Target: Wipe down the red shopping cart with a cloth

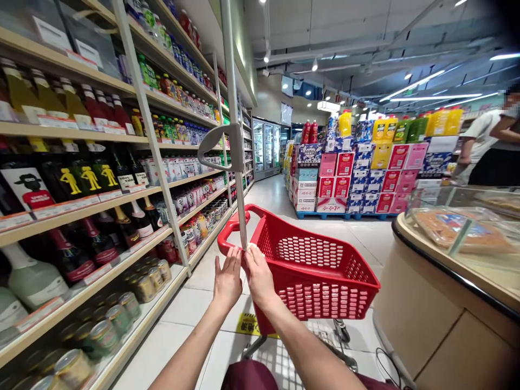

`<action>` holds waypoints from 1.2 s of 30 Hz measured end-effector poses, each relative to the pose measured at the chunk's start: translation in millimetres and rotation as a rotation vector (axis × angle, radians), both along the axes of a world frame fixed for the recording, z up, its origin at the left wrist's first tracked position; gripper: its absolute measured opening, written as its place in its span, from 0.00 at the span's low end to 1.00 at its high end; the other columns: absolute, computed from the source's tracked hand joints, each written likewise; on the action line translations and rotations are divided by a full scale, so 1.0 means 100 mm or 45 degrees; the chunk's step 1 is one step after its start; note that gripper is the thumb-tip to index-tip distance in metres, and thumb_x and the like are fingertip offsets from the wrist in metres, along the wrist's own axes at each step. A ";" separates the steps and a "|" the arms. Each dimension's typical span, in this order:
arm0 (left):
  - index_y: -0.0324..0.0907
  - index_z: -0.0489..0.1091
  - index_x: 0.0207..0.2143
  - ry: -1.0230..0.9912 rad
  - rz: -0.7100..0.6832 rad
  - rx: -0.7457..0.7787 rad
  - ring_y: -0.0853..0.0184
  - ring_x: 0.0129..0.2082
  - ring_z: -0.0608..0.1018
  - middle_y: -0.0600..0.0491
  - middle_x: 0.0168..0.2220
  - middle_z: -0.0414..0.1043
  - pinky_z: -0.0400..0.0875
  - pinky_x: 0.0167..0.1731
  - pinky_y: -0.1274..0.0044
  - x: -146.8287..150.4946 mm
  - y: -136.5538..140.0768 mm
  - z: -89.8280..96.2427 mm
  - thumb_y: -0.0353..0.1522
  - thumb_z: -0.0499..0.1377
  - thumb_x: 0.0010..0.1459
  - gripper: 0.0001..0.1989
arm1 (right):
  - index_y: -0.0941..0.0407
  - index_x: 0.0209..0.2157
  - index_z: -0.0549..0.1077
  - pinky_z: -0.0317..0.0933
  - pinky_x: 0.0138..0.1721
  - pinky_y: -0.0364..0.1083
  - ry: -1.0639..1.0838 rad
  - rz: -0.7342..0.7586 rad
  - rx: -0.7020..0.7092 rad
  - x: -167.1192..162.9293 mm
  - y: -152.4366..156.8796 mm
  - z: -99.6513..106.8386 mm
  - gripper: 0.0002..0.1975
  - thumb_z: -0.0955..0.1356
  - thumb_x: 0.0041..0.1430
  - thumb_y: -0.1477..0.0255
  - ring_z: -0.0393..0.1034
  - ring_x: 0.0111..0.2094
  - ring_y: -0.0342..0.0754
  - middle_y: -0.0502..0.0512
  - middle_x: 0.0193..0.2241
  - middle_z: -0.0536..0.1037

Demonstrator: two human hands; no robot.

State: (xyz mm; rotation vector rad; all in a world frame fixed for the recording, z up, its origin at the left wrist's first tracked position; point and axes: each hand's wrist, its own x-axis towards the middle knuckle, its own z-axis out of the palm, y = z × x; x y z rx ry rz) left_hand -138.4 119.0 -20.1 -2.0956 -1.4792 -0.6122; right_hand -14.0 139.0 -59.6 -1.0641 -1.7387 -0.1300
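A red plastic shopping cart (317, 273) stands right ahead of me, angled to the right, and its perforated basket shows nothing inside. My left hand (228, 277) has its fingers over the near edge of the red cart handle (225, 242), thumb out to the side. Close beside it, my right hand (259, 273) is curled over the same edge, its fingertips partly hidden; a small whitish bit shows by them. Between both hands rises a grey metal pole (239, 216) carrying a grey loop-shaped bracket (221, 147).
Shelves (101, 203) of bottles and cans run along the left. A rounded counter (430, 295) with packaged food stands close on the right. Stacked drink cartons (335, 181) are ahead, glass-door fridges (266, 143) farther back. Floor tiles (266, 197) lead between them. People (481, 141) stand at right.
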 end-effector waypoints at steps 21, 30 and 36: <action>0.35 0.43 0.59 -0.082 -0.029 -0.038 0.61 0.60 0.51 0.45 0.60 0.48 0.36 0.57 0.57 0.15 -0.04 -0.13 0.20 0.46 0.44 0.36 | 0.55 0.55 0.59 0.54 0.55 0.53 -0.336 -0.092 0.074 0.65 -0.37 -0.62 0.24 0.54 0.57 0.82 0.50 0.57 0.48 0.55 0.54 0.63; 0.36 0.43 0.59 -0.035 -0.150 -0.060 0.63 0.60 0.50 0.44 0.60 0.47 0.40 0.58 0.60 0.47 -0.16 -0.41 0.19 0.45 0.45 0.36 | 0.56 0.49 0.66 0.61 0.47 0.48 -0.425 -0.208 0.041 1.03 -0.45 -0.91 0.21 0.56 0.56 0.83 0.60 0.49 0.49 0.55 0.44 0.72; 0.33 0.48 0.58 0.028 -0.242 -0.095 0.60 0.60 0.51 0.43 0.59 0.49 0.43 0.57 0.58 0.79 -0.12 -0.52 0.22 0.47 0.45 0.34 | 0.55 0.53 0.62 0.55 0.52 0.52 -0.363 -0.331 0.017 1.44 -0.37 -0.68 0.22 0.56 0.58 0.80 0.52 0.54 0.50 0.54 0.51 0.66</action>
